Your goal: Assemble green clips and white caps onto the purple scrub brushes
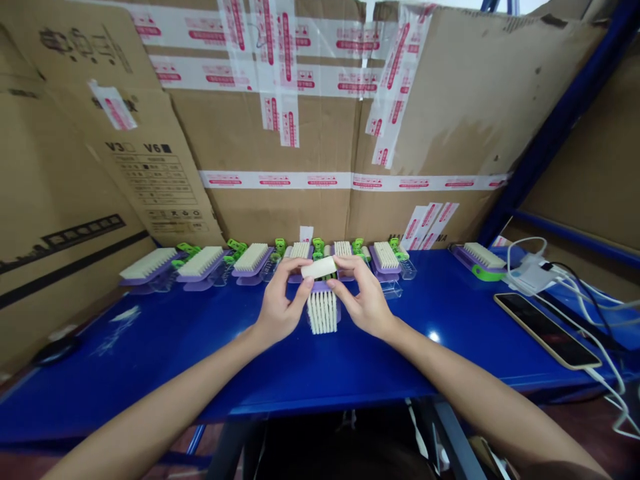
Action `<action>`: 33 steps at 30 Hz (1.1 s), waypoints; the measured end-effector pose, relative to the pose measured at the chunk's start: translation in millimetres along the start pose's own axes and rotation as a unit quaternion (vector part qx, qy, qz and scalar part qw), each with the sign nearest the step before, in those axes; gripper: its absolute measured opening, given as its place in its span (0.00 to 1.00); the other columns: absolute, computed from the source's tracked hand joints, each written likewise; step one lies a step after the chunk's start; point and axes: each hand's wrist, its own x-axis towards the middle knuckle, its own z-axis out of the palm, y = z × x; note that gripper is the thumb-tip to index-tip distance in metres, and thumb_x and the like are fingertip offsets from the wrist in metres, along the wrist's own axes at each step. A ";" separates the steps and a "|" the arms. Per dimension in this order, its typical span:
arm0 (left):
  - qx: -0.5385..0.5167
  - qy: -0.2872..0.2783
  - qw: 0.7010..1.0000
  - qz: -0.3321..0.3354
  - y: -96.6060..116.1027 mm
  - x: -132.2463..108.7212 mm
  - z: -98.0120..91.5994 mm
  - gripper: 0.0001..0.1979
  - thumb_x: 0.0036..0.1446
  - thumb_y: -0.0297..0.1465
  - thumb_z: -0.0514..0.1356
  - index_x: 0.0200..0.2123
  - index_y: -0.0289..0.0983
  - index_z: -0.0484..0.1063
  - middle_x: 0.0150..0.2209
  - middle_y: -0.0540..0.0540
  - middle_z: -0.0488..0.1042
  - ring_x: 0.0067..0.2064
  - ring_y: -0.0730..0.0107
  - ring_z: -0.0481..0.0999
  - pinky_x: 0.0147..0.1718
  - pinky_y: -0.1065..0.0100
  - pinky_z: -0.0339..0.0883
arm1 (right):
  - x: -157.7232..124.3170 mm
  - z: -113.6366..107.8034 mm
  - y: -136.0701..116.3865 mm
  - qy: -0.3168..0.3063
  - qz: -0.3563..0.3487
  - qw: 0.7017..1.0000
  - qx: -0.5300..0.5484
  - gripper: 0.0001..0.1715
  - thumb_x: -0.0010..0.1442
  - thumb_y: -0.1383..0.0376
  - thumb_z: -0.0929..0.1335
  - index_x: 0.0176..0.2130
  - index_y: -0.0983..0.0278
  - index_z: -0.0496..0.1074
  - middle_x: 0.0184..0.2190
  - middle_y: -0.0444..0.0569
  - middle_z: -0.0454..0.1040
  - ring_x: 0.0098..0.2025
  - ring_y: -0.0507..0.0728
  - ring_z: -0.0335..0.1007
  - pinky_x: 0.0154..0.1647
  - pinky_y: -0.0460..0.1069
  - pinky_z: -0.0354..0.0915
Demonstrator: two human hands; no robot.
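My left hand (281, 300) is closed in a pinch on the left end of a small white oblong piece (318, 268). Its right end, which has a green edge, is between the thumb and fingers of my right hand (367, 300). Just below my fingers is a purple-backed brush (323, 312) with rows of white bristles. The white piece and my fingers cover its far part, so I cannot tell whether the two are joined. Behind my hands stands a row of similar purple and white brushes, among them one to the left (251, 259) and one to the right (386, 257), with green parts beside them.
Everything rests on a blue table (200, 360) backed by taped cardboard (280, 143). At the right lie a phone (545, 330), a white charger with cables (533, 275) and another brush (484, 257). A dark object (56, 350) lies at the left edge.
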 end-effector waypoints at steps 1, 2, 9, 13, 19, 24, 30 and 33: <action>-0.001 0.001 1.000 0.000 0.6 0.2 0.2 0.14 0.81 0.38 0.63 0.64 0.45 0.75 0.56 0.42 0.81 0.54 0.59 0.84 0.55 0.57 0.81 | 0.0 0.2 -0.3 0.001 0.005 1.000 0.002 0.20 0.82 0.58 0.71 0.69 0.54 0.72 0.66 0.57 0.78 0.63 0.65 0.81 0.62 0.65 0.83; -0.004 0.002 1.000 0.000 1.1 0.4 0.5 0.14 0.81 0.39 0.63 0.64 0.45 0.75 0.56 0.42 0.81 0.54 0.60 0.84 0.55 0.57 0.81 | 0.2 0.4 -0.5 0.002 0.008 1.000 0.006 0.20 0.82 0.58 0.72 0.68 0.54 0.73 0.66 0.57 0.77 0.63 0.65 0.81 0.62 0.65 0.83; -0.022 0.005 1.000 -0.006 1.8 2.6 2.7 0.14 0.81 0.40 0.63 0.63 0.44 0.75 0.55 0.42 0.81 0.53 0.61 0.85 0.53 0.58 0.83 | 2.4 -0.2 1.7 0.001 0.015 0.999 0.028 0.18 0.81 0.59 0.72 0.66 0.53 0.74 0.63 0.55 0.79 0.63 0.64 0.81 0.60 0.63 0.83; -0.025 0.000 1.000 -0.002 1.8 3.1 1.9 0.14 0.80 0.40 0.64 0.62 0.43 0.76 0.55 0.42 0.81 0.52 0.61 0.85 0.51 0.60 0.83 | 2.5 -2.0 2.4 0.004 0.014 1.000 0.026 0.17 0.80 0.59 0.73 0.65 0.54 0.75 0.63 0.55 0.80 0.61 0.64 0.81 0.60 0.63 0.83; -0.053 0.000 0.998 -0.019 4.7 5.7 1.9 0.13 0.79 0.40 0.67 0.61 0.43 0.78 0.52 0.43 0.82 0.49 0.63 0.86 0.48 0.61 0.83 | 2.5 -1.4 2.7 0.008 0.023 0.999 0.026 0.16 0.80 0.58 0.73 0.64 0.55 0.76 0.60 0.55 0.81 0.60 0.64 0.82 0.59 0.63 0.84; -0.033 -0.004 0.999 -0.008 9.7 10.8 0.8 0.12 0.79 0.40 0.66 0.59 0.43 0.79 0.51 0.43 0.83 0.47 0.64 0.86 0.46 0.63 0.84 | 2.2 0.0 5.1 0.015 0.033 0.999 0.036 0.16 0.80 0.57 0.73 0.63 0.54 0.76 0.60 0.54 0.81 0.61 0.64 0.81 0.60 0.63 0.84; -0.018 -0.008 1.000 -0.010 18.2 14.8 -2.3 0.11 0.79 0.39 0.67 0.58 0.44 0.80 0.51 0.45 0.85 0.46 0.67 0.87 0.43 0.66 0.86 | 1.8 0.6 7.2 0.020 0.033 0.999 0.039 0.16 0.79 0.57 0.73 0.63 0.53 0.77 0.58 0.53 0.81 0.60 0.65 0.82 0.60 0.64 0.84; -0.015 -0.003 1.000 -0.013 20.2 15.5 -3.0 0.10 0.78 0.39 0.68 0.57 0.44 0.81 0.52 0.45 0.86 0.48 0.66 0.88 0.43 0.67 0.88 | 4.7 -1.2 6.7 0.011 0.021 0.999 0.036 0.17 0.79 0.58 0.73 0.64 0.53 0.76 0.59 0.54 0.80 0.61 0.65 0.81 0.59 0.64 0.84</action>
